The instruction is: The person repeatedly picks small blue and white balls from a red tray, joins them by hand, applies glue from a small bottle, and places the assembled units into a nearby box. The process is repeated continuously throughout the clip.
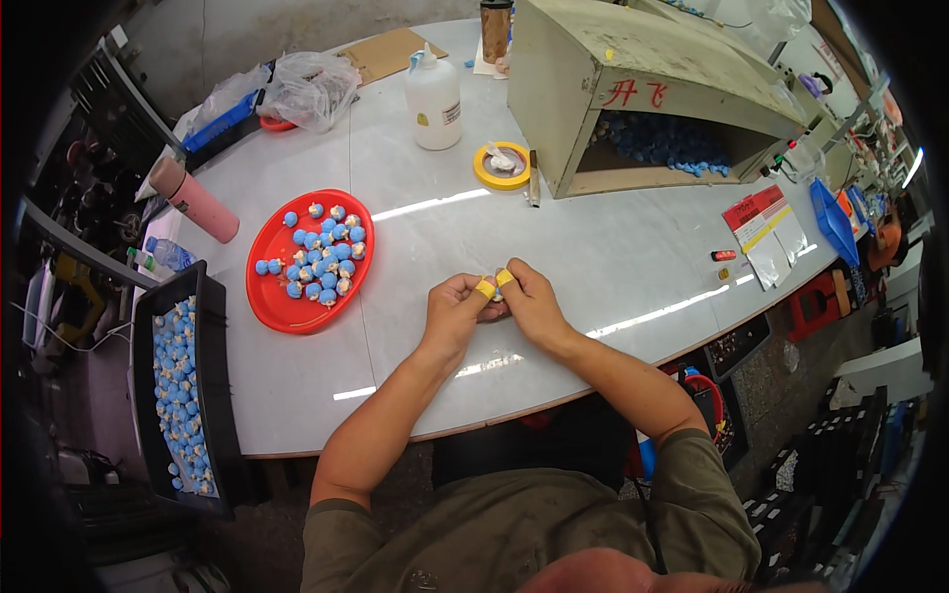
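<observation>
Left hand (457, 306) and right hand (529, 301) pressed together, pinching small pale piece (497, 291) between taped fingertips (485, 288), over white surface (593, 257), right of red plate (308, 260) holding blue balls (321, 255).

A pale, glossy bench (593, 247) with a curved near edge carries everything. Left of the fingers (486, 288) lies a red plate (272, 301) of small blue pieces. Beyond the fingers stand a white bottle (433, 102), a yellow tape roll (502, 165) and a slant-topped wooden box (652, 89). Far left lies a pink cylinder (198, 201); to the right, flat packets (766, 229).
</observation>
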Demonstrator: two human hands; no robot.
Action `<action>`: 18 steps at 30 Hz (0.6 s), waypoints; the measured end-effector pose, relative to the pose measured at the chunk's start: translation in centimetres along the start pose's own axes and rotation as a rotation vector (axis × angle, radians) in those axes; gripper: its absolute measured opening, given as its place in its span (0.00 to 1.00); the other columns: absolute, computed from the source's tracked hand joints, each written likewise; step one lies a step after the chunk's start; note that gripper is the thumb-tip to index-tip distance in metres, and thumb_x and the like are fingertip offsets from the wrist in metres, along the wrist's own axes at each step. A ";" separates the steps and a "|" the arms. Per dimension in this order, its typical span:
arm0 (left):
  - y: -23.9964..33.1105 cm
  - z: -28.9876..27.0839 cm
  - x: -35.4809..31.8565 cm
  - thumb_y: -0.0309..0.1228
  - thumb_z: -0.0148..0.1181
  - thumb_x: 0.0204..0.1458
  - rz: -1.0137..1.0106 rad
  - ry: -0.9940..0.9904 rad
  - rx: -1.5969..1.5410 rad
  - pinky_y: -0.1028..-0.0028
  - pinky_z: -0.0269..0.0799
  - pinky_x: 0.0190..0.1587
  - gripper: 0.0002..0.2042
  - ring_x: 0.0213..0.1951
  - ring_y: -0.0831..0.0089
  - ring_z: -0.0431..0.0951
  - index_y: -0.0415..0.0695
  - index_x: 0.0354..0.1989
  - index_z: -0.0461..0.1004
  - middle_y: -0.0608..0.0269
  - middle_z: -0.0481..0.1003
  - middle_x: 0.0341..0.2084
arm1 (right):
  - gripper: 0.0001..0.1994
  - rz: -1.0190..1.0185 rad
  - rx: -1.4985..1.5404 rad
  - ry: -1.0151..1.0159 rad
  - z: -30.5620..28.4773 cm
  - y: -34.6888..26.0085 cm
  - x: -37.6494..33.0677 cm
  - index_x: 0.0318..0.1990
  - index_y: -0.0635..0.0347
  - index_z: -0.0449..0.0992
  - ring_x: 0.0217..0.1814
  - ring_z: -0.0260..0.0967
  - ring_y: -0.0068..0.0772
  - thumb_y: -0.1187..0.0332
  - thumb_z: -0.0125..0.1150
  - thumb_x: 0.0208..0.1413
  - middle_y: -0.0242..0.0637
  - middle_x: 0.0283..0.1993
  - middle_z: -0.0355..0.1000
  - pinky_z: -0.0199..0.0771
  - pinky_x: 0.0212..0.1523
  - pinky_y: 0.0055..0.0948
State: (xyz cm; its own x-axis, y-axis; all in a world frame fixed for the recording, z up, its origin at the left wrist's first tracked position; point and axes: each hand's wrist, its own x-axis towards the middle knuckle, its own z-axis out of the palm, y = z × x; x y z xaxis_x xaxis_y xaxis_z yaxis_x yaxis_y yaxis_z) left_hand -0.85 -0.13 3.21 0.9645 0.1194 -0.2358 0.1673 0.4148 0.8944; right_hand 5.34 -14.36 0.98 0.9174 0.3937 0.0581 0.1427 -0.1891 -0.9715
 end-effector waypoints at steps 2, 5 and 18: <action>-0.2 -0.1 0.0 0.31 0.60 0.62 0.002 0.000 0.001 0.76 0.80 0.39 0.08 0.32 0.74 0.82 0.37 0.39 0.77 0.58 0.80 0.34 | 0.13 -0.003 0.008 0.014 0.2 0.1 -0.1 0.30 0.62 0.65 0.25 0.59 0.28 0.64 0.51 0.65 0.38 0.22 0.64 0.63 0.29 0.33; -0.3 -0.1 0.1 0.30 0.60 0.62 0.013 -0.010 -0.004 0.75 0.80 0.40 0.08 0.32 0.74 0.82 0.37 0.39 0.77 0.58 0.80 0.34 | 0.12 -0.005 0.027 0.034 0.4 -0.2 -0.4 0.30 0.62 0.65 0.25 0.60 0.29 0.65 0.50 0.65 0.40 0.22 0.65 0.64 0.30 0.34; -0.7 -0.3 0.3 0.29 0.59 0.63 0.027 -0.018 0.021 0.73 0.81 0.41 0.08 0.32 0.72 0.82 0.36 0.41 0.77 0.57 0.80 0.35 | 0.12 -0.040 0.033 0.089 0.9 0.1 -0.6 0.29 0.63 0.64 0.25 0.60 0.32 0.66 0.50 0.64 0.42 0.22 0.64 0.63 0.29 0.36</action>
State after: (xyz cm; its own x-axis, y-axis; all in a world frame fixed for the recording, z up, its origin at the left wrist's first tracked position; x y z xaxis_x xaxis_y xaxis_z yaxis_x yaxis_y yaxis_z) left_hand -0.73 -0.13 2.44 0.9722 0.1144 -0.2044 0.1448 0.3927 0.9082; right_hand 4.43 -13.79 0.64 0.9407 0.3189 0.1153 0.1686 -0.1448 -0.9750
